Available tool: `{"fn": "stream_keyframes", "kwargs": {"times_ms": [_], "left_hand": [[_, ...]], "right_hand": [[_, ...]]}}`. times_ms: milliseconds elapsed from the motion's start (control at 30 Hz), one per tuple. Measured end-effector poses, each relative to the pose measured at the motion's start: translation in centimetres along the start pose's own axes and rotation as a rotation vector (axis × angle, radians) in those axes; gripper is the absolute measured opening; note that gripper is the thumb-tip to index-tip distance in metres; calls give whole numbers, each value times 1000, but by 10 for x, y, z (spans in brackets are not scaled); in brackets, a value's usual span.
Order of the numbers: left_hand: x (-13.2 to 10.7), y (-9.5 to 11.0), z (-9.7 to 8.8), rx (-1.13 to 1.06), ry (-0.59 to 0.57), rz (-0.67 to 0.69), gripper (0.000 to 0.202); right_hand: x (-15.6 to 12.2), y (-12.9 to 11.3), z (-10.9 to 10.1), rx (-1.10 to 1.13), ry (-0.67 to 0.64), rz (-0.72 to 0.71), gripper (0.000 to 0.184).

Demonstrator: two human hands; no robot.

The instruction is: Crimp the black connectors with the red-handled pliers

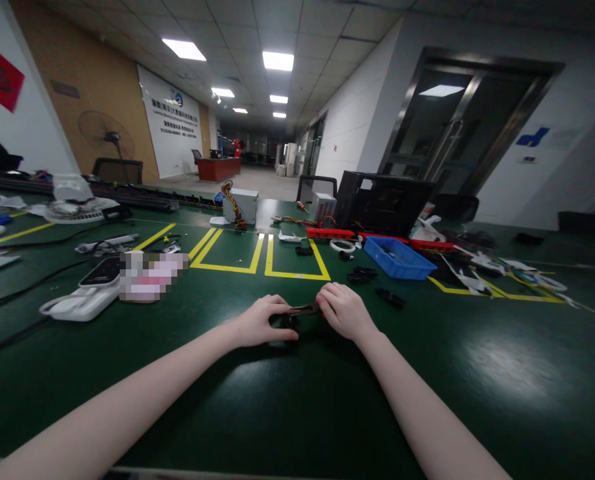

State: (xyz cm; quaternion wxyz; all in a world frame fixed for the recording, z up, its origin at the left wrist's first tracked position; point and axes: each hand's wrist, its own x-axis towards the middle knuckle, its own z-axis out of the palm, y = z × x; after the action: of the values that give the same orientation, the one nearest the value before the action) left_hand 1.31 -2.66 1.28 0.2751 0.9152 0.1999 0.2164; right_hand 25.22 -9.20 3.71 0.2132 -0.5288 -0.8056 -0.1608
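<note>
Black and small, the part sits on the green table between both hands — left hand curled around one end, right hand pinching the other. It looks light and stiff, best held by its ends; beyond lies a blue bin.

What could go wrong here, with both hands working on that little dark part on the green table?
1. The small dark part is mostly hidden under the left hand and right hand; pinched by the fingers, it might slip or nip skin.
2. Small black pieces lie loose on the dark green table beside the right hand; a sweep could knock them away.
3. The lighting looks dim, so fine details may be missed.
</note>
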Motion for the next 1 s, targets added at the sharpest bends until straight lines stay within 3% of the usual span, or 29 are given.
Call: {"fn": "stream_keyframes", "kwargs": {"times_ms": [233, 433, 633, 1000], "left_hand": [[15, 5, 18, 54, 38, -24, 55], [11, 5, 20, 141, 77, -86, 84], [12, 11, 18, 172, 85, -95, 66], [9, 19, 12, 144, 74, -99, 60]], "right_hand": [[-5, 22, 0, 47, -4, 136, 37], [-7, 27, 11, 96, -65, 202, 38], [1, 22, 15, 115, -103, 152, 38], [4, 10, 12, 131, -119, 79, 35]]}}
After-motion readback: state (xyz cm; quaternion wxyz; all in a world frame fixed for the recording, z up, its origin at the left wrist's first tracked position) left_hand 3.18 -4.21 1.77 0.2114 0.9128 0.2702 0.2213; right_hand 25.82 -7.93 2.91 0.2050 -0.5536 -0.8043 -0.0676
